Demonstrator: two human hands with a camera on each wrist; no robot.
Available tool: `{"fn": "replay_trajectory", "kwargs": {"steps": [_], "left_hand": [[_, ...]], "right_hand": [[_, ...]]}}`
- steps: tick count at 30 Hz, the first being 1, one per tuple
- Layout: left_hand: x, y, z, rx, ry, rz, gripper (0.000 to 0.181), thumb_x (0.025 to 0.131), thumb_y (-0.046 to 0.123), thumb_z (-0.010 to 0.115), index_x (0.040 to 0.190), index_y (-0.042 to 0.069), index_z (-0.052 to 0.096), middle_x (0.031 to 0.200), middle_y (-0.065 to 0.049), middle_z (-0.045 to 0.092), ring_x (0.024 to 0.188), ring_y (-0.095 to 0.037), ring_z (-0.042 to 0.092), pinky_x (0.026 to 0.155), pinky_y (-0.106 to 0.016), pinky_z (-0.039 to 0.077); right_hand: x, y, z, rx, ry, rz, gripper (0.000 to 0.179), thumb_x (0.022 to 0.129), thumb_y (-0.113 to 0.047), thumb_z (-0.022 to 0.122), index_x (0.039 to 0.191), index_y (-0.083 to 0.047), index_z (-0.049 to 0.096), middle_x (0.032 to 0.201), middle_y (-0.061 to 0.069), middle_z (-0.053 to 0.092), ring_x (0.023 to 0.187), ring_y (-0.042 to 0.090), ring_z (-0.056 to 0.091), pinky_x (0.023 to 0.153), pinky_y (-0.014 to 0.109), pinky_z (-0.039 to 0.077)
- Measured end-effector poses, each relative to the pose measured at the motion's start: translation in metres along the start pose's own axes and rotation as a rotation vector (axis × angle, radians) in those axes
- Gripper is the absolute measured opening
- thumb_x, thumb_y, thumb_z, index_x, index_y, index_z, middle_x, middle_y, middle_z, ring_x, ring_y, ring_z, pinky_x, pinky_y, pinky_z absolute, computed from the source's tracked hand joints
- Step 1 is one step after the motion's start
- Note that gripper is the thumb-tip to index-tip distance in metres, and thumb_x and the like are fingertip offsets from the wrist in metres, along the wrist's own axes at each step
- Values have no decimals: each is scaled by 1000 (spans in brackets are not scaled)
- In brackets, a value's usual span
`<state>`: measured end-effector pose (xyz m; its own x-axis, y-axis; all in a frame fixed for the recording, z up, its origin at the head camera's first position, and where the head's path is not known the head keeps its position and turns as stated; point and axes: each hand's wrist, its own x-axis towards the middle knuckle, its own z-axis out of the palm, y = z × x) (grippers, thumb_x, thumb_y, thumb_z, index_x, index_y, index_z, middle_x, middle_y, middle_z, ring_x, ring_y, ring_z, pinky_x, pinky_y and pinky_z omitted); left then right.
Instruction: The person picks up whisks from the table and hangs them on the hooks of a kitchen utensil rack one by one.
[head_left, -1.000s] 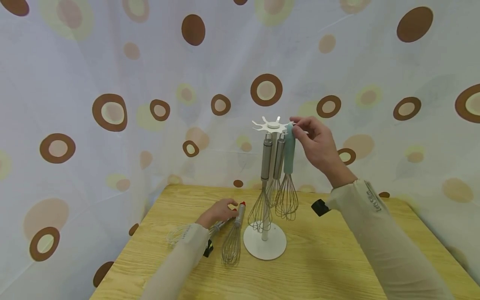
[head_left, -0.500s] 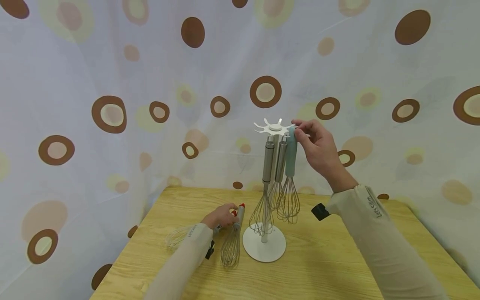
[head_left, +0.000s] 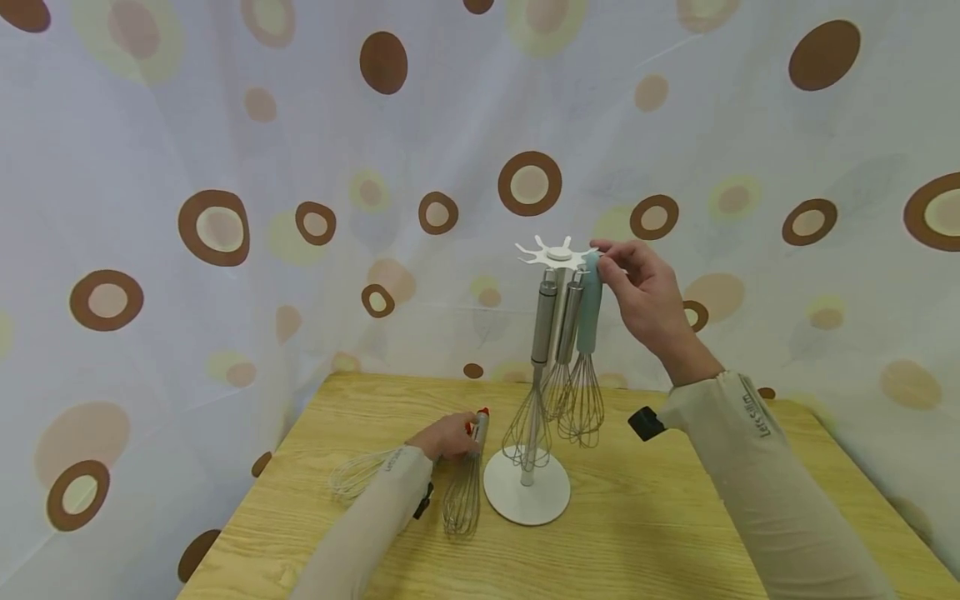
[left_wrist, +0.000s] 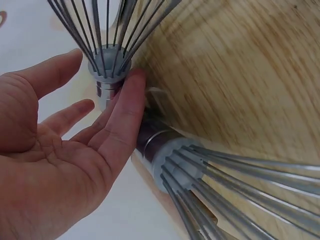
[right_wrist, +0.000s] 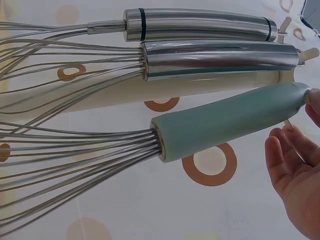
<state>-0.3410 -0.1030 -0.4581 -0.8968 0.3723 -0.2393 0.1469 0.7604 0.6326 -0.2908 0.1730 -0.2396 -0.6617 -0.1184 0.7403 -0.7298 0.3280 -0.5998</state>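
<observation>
In the head view, my right hand (head_left: 648,292) pinches the top end of a teal-handled whisk (head_left: 589,312) at an arm of the white rack (head_left: 561,252). The right wrist view shows the thumb on the handle's tip. Two steel-handled whisks, one nearer (head_left: 545,325) and one behind it (head_left: 570,325), hang alongside. Low on the left, my left hand (head_left: 450,435) is by a grey-handled whisk with a red tip (head_left: 462,496). In the left wrist view its fingers reach between that upper whisk (left_wrist: 110,62) and a lower whisk (left_wrist: 180,162), thumb apart.
The rack's round white base (head_left: 527,508) stands on the wooden table (head_left: 637,517), its post leaning slightly right. Pale whisk wires (head_left: 360,473) lie left of the left hand, partly behind the sleeve. A spotted curtain (head_left: 465,108) hangs behind the table.
The rack's top has swayed right with the hanging whisks and my right hand. My left hand has moved right and slightly down, covering more of the red-tipped whisk handles.
</observation>
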Motion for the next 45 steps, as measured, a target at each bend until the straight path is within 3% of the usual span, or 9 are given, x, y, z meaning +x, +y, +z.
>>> {"fn": "replay_trajectory", "kwargs": {"steps": [6,13,19,24,27,32,34,39,45], "left_hand": [[-1,1,3,65,9,-48,59,89,18,64,143,14,42,86,-2,59,64,-19,54,56,-32,38],[-2,4,3,168,42,-51,58,88,25,63,142,18,44,83,0,57,67,-19,58,58,-33,38],[0,4,5,184,55,-53,56,88,27,63,141,19,45,82,1,58,65,-18,61,59,-33,40],[-1,4,6,179,57,-51,57,89,28,63,142,19,43,81,1,58,62,-16,56,61,-34,40],[-2,4,5,165,53,-50,58,89,28,63,143,19,42,81,1,59,69,-20,59,68,-37,42],[-4,2,5,156,61,-43,57,89,29,63,141,18,45,86,0,61,100,-29,57,77,-41,42],[-3,1,5,139,65,-34,56,88,27,63,141,18,46,92,-2,62,99,-28,55,75,-41,42],[-1,-6,6,39,60,-14,58,88,23,62,142,17,44,93,-5,62,68,-17,50,62,-34,40],[1,-10,4,-260,26,27,62,88,10,60,145,10,36,79,-6,51,54,-13,38,53,-29,36]], "right_hand": [[2,1,-1,22,-13,-5,19,99,-13,51,103,5,52,129,16,54,114,10,54,92,21,42],[6,1,-2,82,-52,32,18,99,-16,51,101,2,52,132,17,53,121,18,51,97,26,40],[8,4,-1,143,-86,31,15,99,-14,50,102,0,53,134,18,51,125,23,47,96,24,41],[10,8,-3,154,-103,18,15,99,-15,49,103,-1,53,135,16,51,121,17,51,88,22,44],[9,8,-4,167,-108,14,15,99,-15,49,104,-2,54,135,15,51,118,13,52,87,21,45],[7,8,-4,188,-106,20,14,99,-15,49,104,-3,54,135,15,51,120,13,51,88,21,45],[7,8,-4,190,-103,24,13,99,-15,49,104,-3,54,135,15,51,120,14,51,88,21,45],[7,7,-3,199,-105,27,13,99,-15,49,104,-3,54,135,15,51,122,16,50,88,21,45],[7,6,-3,221,-103,20,13,99,-14,49,103,-2,54,135,16,51,123,18,49,87,21,45]]}}
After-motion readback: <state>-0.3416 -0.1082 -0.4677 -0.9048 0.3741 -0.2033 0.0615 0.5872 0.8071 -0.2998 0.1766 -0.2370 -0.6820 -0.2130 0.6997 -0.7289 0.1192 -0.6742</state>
